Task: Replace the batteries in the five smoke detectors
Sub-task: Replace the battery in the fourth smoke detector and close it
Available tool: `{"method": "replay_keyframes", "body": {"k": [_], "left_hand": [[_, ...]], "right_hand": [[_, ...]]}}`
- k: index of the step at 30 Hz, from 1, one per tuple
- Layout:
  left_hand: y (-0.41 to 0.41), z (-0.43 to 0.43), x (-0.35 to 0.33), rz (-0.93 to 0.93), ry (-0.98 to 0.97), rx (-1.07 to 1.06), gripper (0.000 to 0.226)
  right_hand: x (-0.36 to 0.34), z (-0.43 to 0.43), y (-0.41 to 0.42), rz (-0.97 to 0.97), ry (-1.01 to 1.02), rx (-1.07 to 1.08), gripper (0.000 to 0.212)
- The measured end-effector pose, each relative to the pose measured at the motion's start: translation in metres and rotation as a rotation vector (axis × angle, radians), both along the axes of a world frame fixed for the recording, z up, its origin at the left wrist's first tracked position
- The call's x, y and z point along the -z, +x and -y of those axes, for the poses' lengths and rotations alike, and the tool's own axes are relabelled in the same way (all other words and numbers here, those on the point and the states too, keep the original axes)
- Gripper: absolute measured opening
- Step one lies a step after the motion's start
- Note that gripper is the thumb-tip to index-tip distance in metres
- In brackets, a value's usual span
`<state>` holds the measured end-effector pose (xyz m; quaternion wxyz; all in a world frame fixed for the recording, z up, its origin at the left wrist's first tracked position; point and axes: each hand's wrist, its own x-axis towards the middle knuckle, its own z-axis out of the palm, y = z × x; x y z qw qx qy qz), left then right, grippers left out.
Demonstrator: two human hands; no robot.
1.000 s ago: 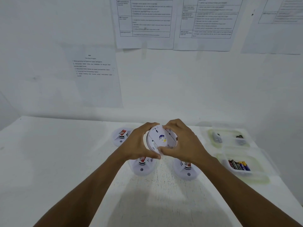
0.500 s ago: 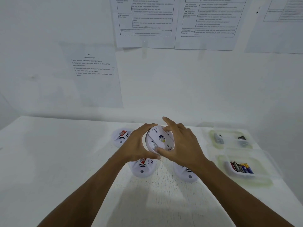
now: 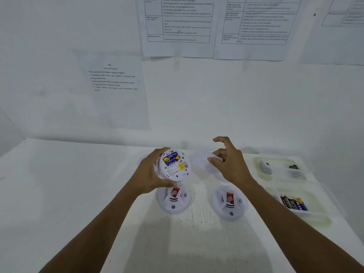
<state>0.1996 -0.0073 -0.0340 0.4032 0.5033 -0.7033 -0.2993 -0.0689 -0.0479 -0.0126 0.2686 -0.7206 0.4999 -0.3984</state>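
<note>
1. The smoke detector is gripped by its rim in the left hand, above the middle of the table, with its back turned up and the batteries exposed.
2. A blurred white back cover is pinched by the right hand, forefinger raised.
3. The smoke detector is judged light, stiff and slippery; it is best held round the rim.

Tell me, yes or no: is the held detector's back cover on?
No: the detector shows its batteries, and the right hand holds the cover apart.
</note>
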Motion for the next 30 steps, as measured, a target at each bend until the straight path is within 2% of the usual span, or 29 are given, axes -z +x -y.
{"method": "replay_keyframes", "body": {"k": [6,12,16,21,26,28,30], "left_hand": [[0.017,0.001,0.003,-0.008,0.015,-0.024,0.09],[0.024,0.008,0.008,-0.001,0.016,-0.019,0.09],[0.026,0.011,0.01,0.003,0.028,-0.013,0.089],[0.022,0.013,0.008,-0.006,0.047,-0.015,0.092],[0.01,0.01,0.002,-0.005,0.072,0.02,0.095],[0.0,0.008,-0.003,0.012,0.078,0.047,0.094],[-0.013,0.006,-0.009,0.04,0.06,0.077,0.095]], "right_hand": [[0.035,0.037,0.025,-0.25,0.147,-0.101,0.047],[0.053,0.047,0.043,-0.57,0.113,-0.132,0.063],[0.059,0.049,0.045,-0.646,0.131,-0.21,0.071],[0.059,0.046,0.044,-0.518,0.117,-0.149,0.069],[0.022,0.023,0.04,-0.011,0.121,-0.07,0.043],[0.003,0.008,0.04,0.045,0.167,-0.13,0.041],[-0.006,-0.005,0.038,0.007,0.146,-0.142,0.043]]}}
